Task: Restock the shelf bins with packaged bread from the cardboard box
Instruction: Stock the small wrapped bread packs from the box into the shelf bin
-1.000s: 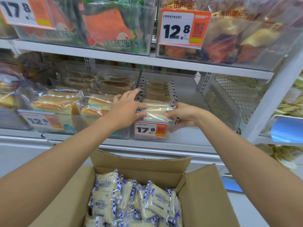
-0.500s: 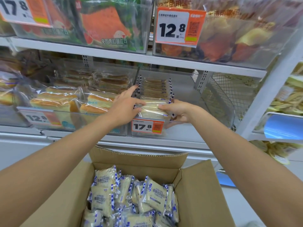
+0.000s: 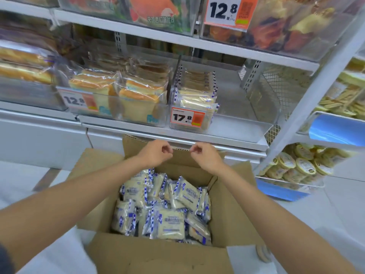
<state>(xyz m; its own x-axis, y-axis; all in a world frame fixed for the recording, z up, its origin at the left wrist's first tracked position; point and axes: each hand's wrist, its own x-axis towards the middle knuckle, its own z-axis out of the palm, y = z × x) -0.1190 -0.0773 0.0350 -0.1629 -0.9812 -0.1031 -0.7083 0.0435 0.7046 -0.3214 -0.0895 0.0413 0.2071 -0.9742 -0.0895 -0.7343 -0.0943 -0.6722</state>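
Observation:
An open cardboard box (image 3: 233,204) stands below the shelf, filled with several bread packets (image 3: 169,224) in clear wrap with blue-white edges. Above it, a clear shelf bin (image 3: 243,117) with a 17.8 price tag holds a row of the same packets (image 3: 195,95) along its left side. My left hand (image 3: 156,153) and my right hand (image 3: 205,157) hover over the box's far flap, fingers loosely curled, holding nothing.
A neighbouring bin (image 3: 118,113) with a 12.8 tag holds sliced bread loaves. The upper shelf (image 3: 177,38) carries more bins of bread. A white upright post (image 3: 308,101) and racks of round pastries (image 3: 296,167) stand at the right.
Both hands let go of the packets in the 17.8 bin and dropped down to just above the box. The view tilted down toward the box.

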